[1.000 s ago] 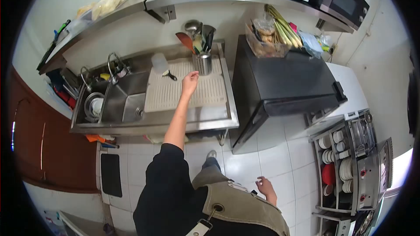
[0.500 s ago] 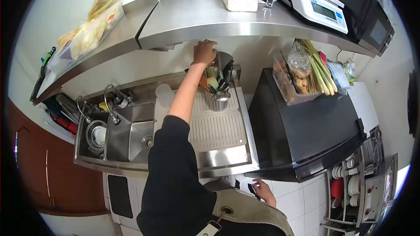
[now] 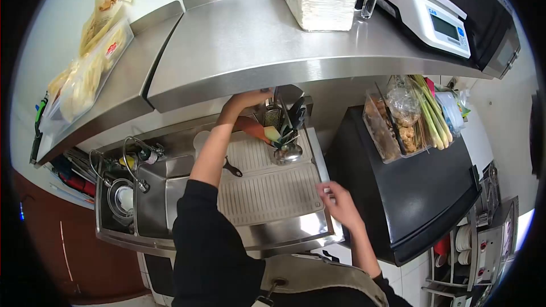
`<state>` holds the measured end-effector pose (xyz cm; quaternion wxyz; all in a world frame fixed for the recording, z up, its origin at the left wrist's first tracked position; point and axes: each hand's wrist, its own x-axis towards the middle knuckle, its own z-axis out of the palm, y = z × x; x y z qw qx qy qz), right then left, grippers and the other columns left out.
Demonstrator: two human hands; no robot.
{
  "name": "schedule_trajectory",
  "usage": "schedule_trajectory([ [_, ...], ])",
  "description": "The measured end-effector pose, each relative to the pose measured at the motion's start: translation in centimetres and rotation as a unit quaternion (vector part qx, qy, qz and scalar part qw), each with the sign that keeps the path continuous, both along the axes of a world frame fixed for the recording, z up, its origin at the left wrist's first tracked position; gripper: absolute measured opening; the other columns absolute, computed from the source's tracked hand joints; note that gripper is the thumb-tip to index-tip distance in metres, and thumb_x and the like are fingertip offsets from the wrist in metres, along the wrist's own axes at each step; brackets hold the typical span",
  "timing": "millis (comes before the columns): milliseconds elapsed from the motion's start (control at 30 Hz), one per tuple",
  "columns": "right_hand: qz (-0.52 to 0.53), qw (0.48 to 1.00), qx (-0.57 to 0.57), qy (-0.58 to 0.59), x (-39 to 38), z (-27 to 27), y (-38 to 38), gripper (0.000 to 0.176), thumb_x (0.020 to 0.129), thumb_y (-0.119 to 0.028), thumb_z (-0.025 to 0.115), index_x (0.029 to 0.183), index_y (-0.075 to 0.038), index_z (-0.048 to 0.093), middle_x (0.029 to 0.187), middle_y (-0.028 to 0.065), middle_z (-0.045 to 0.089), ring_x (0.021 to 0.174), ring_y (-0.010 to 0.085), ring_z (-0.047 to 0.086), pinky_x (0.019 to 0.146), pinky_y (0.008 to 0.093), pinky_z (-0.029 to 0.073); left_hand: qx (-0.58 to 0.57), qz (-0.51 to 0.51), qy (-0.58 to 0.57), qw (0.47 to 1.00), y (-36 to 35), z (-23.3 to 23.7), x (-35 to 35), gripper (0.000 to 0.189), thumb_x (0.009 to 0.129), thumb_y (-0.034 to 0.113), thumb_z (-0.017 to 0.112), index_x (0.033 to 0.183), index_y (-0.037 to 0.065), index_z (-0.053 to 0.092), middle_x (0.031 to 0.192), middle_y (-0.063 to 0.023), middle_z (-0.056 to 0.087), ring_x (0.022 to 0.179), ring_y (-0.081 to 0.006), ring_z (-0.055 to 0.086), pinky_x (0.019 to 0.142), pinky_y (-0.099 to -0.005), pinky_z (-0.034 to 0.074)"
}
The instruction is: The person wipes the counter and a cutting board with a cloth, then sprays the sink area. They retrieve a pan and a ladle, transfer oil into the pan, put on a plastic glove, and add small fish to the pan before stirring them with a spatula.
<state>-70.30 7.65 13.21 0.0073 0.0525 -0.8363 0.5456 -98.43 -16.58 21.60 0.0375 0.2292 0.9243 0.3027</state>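
My left hand (image 3: 250,99) reaches under the shelf edge to the top of the utensil group. Its fingers look curled beside an upright handle, but the edge partly hides them and what they grip. Just below stands a metal grater (image 3: 272,117), among dark-handled utensils (image 3: 296,113) and a wooden-brown utensil (image 3: 250,127). A round steel ladle bowl (image 3: 288,153) hangs at the front of the group. Over the right edge of the ridged drying mat (image 3: 267,196) my right hand (image 3: 339,203) hovers, fingers loosely apart and holding nothing.
A steel shelf (image 3: 227,40) overhangs the work area, carrying napkins (image 3: 324,0) and a scale (image 3: 438,25). Left are a sink (image 3: 152,193) and a tap (image 3: 135,162). A vegetable container (image 3: 387,131) sits on a black appliance (image 3: 409,193) at right.
My right hand has risen from beside my waist to the mat's right edge. The view has shifted, and the shelf edge now covers part of my left hand, still at the utensils.
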Motion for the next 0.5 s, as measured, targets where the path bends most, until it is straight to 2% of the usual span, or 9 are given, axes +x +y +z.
schedule_trajectory([
  [67,-0.036,0.997,-0.009,0.062,-4.3,0.3,-0.6,0.019,0.085,-0.008,0.054,0.102,0.000,0.059,0.088,0.0141,0.061,0.080,0.0233,0.062,0.070,0.0309,0.048,0.034,-0.010,0.039,0.999,-1.0,-1.0,-0.1,0.029,0.074,0.023,0.060,0.095,0.004,0.054,0.079,-0.0066,0.056,0.073,-0.0164,0.052,0.068,-0.0312,0.043],
  [100,-0.073,0.993,-0.029,0.088,-6.6,1.1,-1.3,0.019,0.084,-0.007,0.054,0.101,0.000,0.059,0.088,0.0143,0.062,0.080,0.0235,0.062,0.071,0.0312,0.048,0.013,-0.036,0.067,0.997,-1.6,-2.8,-1.3,0.034,0.076,0.023,0.059,0.102,0.003,0.055,0.091,-0.0106,0.058,0.081,-0.0204,0.055,0.073,-0.0324,0.044],
  [200,-0.146,0.963,-0.082,0.209,-14.4,1.6,-2.2,0.020,0.083,-0.006,0.053,0.102,-0.002,0.059,0.091,0.0142,0.062,0.080,0.0249,0.062,0.074,0.0324,0.048,0.007,-0.006,0.098,0.995,-1.3,-1.9,0.5,0.039,0.078,0.026,0.060,0.108,0.003,0.055,0.097,-0.0146,0.060,0.088,-0.0257,0.058,0.079,-0.0343,0.045],
  [233,-0.151,0.966,-0.060,0.201,-17.0,2.1,-2.4,0.021,0.083,-0.006,0.054,0.103,-0.002,0.059,0.093,0.0147,0.062,0.082,0.0256,0.062,0.075,0.0331,0.048,-0.036,0.000,0.078,0.996,-1.3,-1.7,0.5,0.040,0.079,0.029,0.059,0.110,0.004,0.056,0.104,-0.0162,0.061,0.096,-0.0288,0.058,0.083,-0.0353,0.044],
  [267,-0.156,0.968,-0.037,0.192,-19.6,2.7,-2.5,0.023,0.082,-0.006,0.055,0.104,-0.002,0.059,0.095,0.0152,0.062,0.083,0.0264,0.062,0.075,0.0338,0.048,-0.038,0.000,0.078,0.996,-1.2,-1.4,0.6,0.040,0.079,0.029,0.059,0.110,0.004,0.056,0.104,-0.0162,0.061,0.096,-0.0288,0.058,0.083,-0.0353,0.044],
  [333,-0.117,0.978,0.101,0.142,-25.8,2.4,-2.6,0.027,0.083,-0.008,0.055,0.110,0.000,0.056,0.110,0.0178,0.058,0.096,0.0259,0.059,0.083,0.0337,0.044,-0.004,0.007,0.071,0.997,-1.0,-1.3,1.1,0.037,0.080,0.030,0.058,0.107,0.004,0.058,0.102,-0.0154,0.062,0.095,-0.0285,0.058,0.084,-0.0352,0.044],
  [367,-0.096,0.973,0.171,0.123,-28.5,2.5,-2.7,0.027,0.083,-0.008,0.055,0.110,0.000,0.056,0.110,0.0176,0.058,0.096,0.0258,0.058,0.083,0.0336,0.044,0.016,0.000,0.123,0.992,-1.2,-2.5,0.6,0.036,0.081,0.030,0.057,0.106,0.004,0.058,0.101,-0.0149,0.062,0.093,-0.0285,0.058,0.083,-0.0357,0.044],
  [467,-0.061,0.948,0.305,0.069,-33.5,2.3,-3.2,0.027,0.084,-0.008,0.055,0.110,0.000,0.056,0.110,0.0173,0.058,0.096,0.0253,0.058,0.083,0.0332,0.044,-0.028,0.008,0.152,0.988,-1.8,-3.9,-0.4,0.035,0.082,0.030,0.056,0.106,0.005,0.059,0.101,-0.0141,0.062,0.094,-0.0279,0.057,0.084,-0.0354,0.044],
  [500,-0.054,0.941,0.329,0.059,-34.1,2.2,-3.4,0.027,0.084,-0.008,0.055,0.110,0.000,0.056,0.110,0.0172,0.058,0.096,0.0252,0.058,0.083,0.0331,0.044,-0.017,0.002,0.221,0.975,-2.5,-5.2,-0.8,0.034,0.082,0.030,0.056,0.105,0.006,0.059,0.104,-0.0120,0.062,0.096,-0.0261,0.057,0.084,-0.0345,0.044],
])
